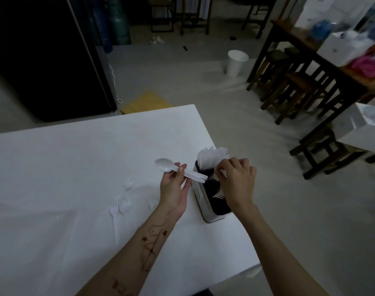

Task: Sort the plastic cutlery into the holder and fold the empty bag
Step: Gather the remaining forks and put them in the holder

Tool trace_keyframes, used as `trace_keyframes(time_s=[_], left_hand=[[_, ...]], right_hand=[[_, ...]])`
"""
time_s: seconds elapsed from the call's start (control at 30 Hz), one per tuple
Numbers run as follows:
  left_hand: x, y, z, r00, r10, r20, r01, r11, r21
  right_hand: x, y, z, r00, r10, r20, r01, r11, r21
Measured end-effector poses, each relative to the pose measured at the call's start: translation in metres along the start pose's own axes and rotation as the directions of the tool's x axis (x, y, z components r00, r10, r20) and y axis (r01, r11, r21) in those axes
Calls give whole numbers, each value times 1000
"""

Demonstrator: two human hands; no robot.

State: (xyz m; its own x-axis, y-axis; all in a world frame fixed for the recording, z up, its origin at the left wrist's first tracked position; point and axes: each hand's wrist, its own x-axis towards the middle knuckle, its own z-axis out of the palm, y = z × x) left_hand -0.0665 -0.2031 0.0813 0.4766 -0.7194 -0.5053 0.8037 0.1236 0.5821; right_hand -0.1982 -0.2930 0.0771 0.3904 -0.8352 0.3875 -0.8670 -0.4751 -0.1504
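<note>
Holding a bundle of white plastic spoons in the left hand, fingers curled round the handles, bowl pointing away, just beside the shiny metal cutlery holder near the white surface's right edge. Hiding much of the holder's dark inside behind the right hand; fingers bent, pinching something small and white, hard to identify. White paper napkins standing in the far compartment. Faint white plastic forks lying left, barely distinguishable. White bucket on the floor beyond.
</note>
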Motion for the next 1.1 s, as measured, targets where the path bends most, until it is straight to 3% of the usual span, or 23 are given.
trace_keyframes(time_s=[0.13,0.2,0.23,0.3,0.37,0.43,0.47,0.57,0.63,0.7,0.77,0.83,0.9,1.0,1.1], left_hand=[[5,-26,14,985,167,40,-171,973,153],[10,-36,12,967,248,65,-252,880,403],[13,-40,11,955,280,98,-286,781,554],[17,-48,11,919,341,197,-351,480,804],[16,-55,15,879,350,323,-398,169,901],[13,-59,15,876,310,369,-404,55,913],[14,-61,12,889,276,366,-400,77,913],[10,-60,-2,928,155,339,-372,314,874],[2,-56,-12,932,137,337,-363,396,843],[-10,-47,-29,929,224,293,-361,392,846],[-18,-38,-61,904,371,212,-337,315,887],[-22,-29,-98,872,477,110,-270,279,922],[-27,-21,-129,858,512,36,-200,269,942],[-35,-7,-154,890,453,-53,-101,310,945],[-37,-2,-170,926,368,-84,-53,347,936]], right_hand=[[11,12,3,995,83,53,-89,990,110],[11,14,2,993,92,68,-103,980,173],[11,14,2,994,91,66,-102,973,205],[8,13,2,997,69,34,-76,962,262],[5,10,0,999,45,-6,-41,948,315],[1,6,-1,999,34,-29,-22,937,348],[-1,4,-2,999,36,-34,-21,932,363],[-5,0,-4,996,79,-32,-58,904,424],[-5,-6,-9,992,92,-85,-40,877,479],[-8,-22,-16,981,44,-186,66,834,547],[-17,-45,-15,979,-62,-192,173,745,644],[-38,-68,0,970,-233,-66,216,716,664],[-66,-84,28,930,-311,197,147,803,578],[-100,-95,64,759,-48,650,-213,924,317],[-114,-100,78,667,111,737,-311,940,140]])
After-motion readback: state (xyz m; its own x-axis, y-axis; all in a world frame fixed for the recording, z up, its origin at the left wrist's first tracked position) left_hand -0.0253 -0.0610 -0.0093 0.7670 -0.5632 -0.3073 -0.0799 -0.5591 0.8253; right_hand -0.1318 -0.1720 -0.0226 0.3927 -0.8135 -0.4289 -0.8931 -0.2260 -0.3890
